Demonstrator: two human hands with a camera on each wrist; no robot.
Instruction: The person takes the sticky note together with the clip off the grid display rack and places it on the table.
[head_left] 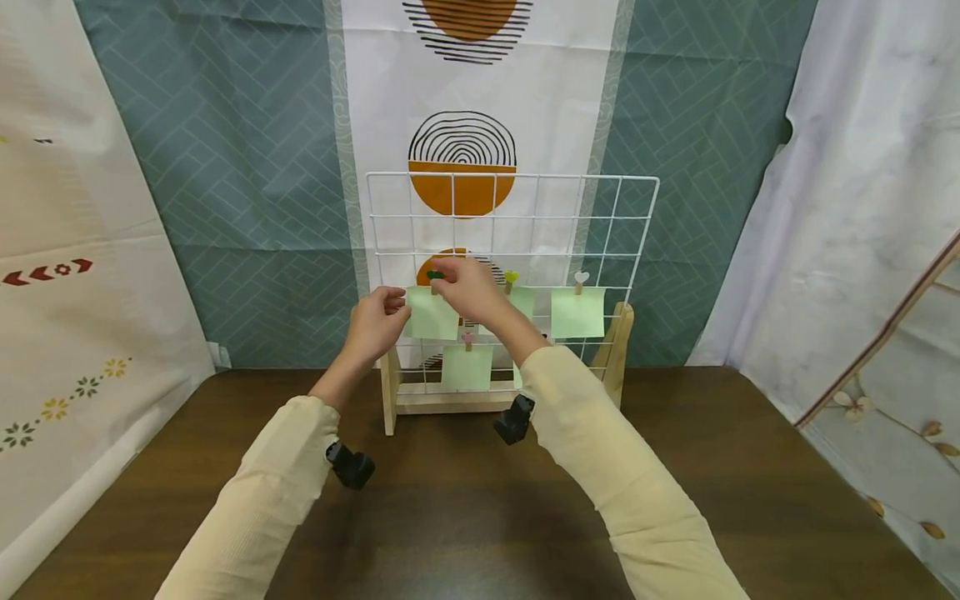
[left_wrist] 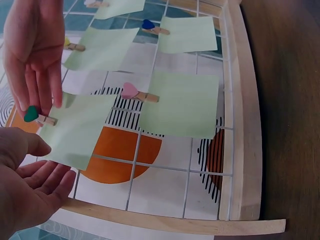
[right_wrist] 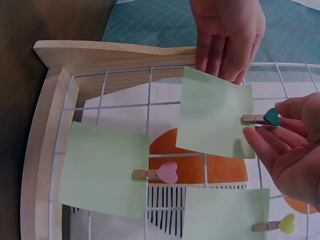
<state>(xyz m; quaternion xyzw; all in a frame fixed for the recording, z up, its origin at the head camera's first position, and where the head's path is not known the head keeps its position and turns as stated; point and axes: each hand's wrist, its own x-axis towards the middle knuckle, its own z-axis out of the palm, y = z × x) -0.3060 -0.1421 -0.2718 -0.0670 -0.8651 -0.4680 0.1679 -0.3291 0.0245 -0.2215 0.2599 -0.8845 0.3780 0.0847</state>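
My right hand (head_left: 480, 292) pinches the heart of the green-heart clip (right_wrist: 270, 117), left of centre on the white wire grid (head_left: 555, 176); the clip's note (head_left: 433, 315) lies slightly tilted over the grid's front. My left hand (head_left: 377, 323) is at that note's outer edge, towards the grid's left side; I cannot tell whether my thumb and fingers actually grasp the paper. If they don't, squeezing the clip could let the note slip down the grid. If the wooden legs have caught paper but missed the wire, clip and note would probably drop together on release. Pulling sideways might crease the sheet, and my right forearm, crossing before the grid's middle, could brush neighbouring notes (head_left: 467, 368) loose.
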